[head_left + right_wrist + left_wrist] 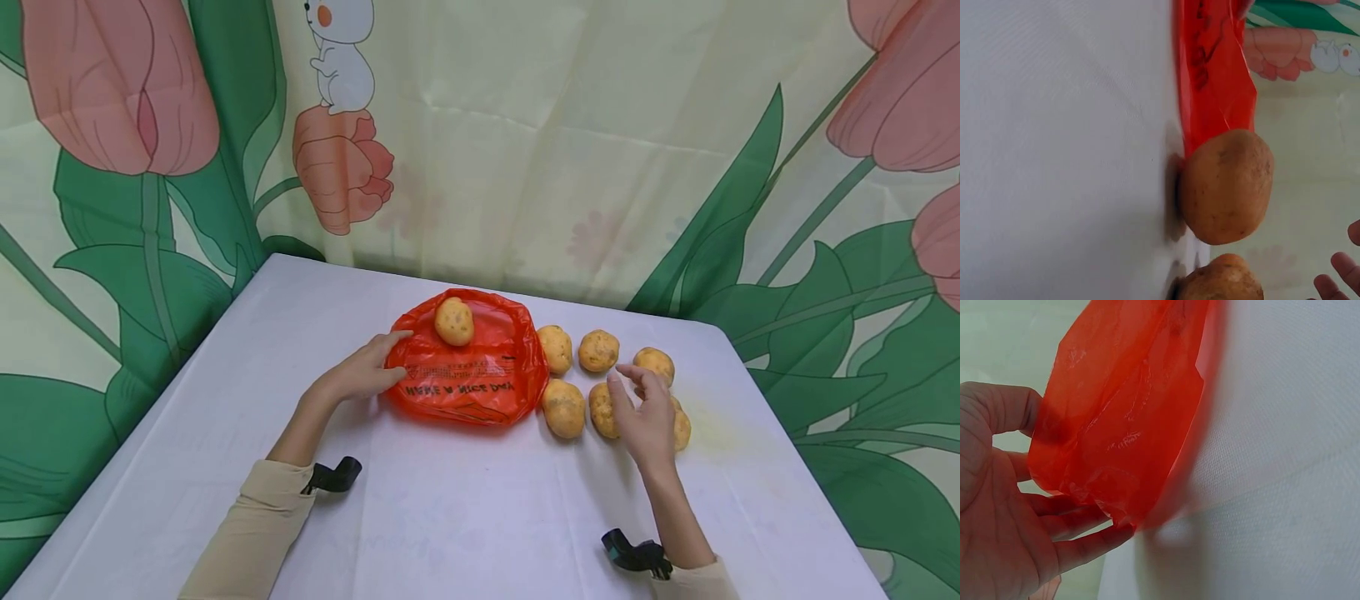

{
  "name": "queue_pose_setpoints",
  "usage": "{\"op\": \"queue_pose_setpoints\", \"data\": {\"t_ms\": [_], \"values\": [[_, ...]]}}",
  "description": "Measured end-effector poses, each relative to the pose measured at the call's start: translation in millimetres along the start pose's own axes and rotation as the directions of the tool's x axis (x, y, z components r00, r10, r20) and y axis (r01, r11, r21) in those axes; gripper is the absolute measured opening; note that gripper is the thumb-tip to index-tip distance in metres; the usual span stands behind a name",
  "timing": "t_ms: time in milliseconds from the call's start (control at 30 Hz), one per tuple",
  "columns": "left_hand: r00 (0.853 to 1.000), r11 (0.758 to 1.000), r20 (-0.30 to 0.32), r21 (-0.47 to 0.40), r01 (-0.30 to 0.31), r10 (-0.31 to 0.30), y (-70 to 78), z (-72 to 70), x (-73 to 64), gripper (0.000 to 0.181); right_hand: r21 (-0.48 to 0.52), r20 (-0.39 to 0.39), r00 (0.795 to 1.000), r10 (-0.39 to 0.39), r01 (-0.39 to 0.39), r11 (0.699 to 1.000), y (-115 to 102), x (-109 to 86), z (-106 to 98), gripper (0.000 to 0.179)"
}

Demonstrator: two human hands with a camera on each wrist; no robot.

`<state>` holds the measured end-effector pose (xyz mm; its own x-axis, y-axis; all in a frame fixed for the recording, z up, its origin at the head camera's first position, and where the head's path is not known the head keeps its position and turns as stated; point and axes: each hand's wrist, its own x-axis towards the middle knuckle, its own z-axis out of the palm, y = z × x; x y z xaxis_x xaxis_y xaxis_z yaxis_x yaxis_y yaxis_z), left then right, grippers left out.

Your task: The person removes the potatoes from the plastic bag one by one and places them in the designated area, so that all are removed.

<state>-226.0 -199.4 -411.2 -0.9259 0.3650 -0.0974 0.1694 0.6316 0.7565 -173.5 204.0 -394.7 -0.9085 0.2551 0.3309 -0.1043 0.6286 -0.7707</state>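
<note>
A red plastic bag (pixel 468 400) with printed lettering lies on the table, its mouth spread wide. One potato (pixel 454 322) rests inside it, toward the back. My left hand (pixel 367 367) touches the bag's left rim with thumb and fingers spread apart; its fingers (pixel 1085 547) lie fairly straight against the thin film in the left wrist view. Above the potatoes right of the bag, my right hand (pixel 648 417) hovers with loosely bent fingers and nothing in them. It partly covers one potato (pixel 602 410) and another potato (pixel 682 427). Its fingertips (pixel 1344 265) show apart from the potatoes.
Beside the bag's right edge sit a front potato (pixel 564 408) and a back potato (pixel 556 349). Farther right are two more potatoes, one (pixel 598 351) in the back row and one (pixel 654 364) at its end. A white cloth covers the table (pixel 450 508); a printed curtain (pixel 510 167) hangs behind.
</note>
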Motion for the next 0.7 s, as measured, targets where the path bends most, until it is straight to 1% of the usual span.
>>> {"op": "queue_pose_setpoints", "data": {"t_ms": [333, 633, 700], "values": [[1.0, 1.0, 0.005, -0.003, 0.009, -0.009, 1.8, -1.1, -0.8, 0.068, 0.05, 0.03, 0.999, -0.032, 0.03, 0.998, -11, -0.7, 18, 0.033], [1.0, 1.0, -0.003, 0.001, -0.004, 0.004, 0.8, -0.2, -0.9, 0.067, 0.069, 0.071, 0.996, -0.061, 0.056, 0.996, -23, -3.1, 34, 0.035], [1.0, 1.0, -0.007, 0.005, -0.012, 0.012, 0.5, 0.0, -0.8, 0.067, 0.068, 0.087, 0.995, -0.056, 0.05, 0.996, -26, -3.2, 37, 0.035]]}}
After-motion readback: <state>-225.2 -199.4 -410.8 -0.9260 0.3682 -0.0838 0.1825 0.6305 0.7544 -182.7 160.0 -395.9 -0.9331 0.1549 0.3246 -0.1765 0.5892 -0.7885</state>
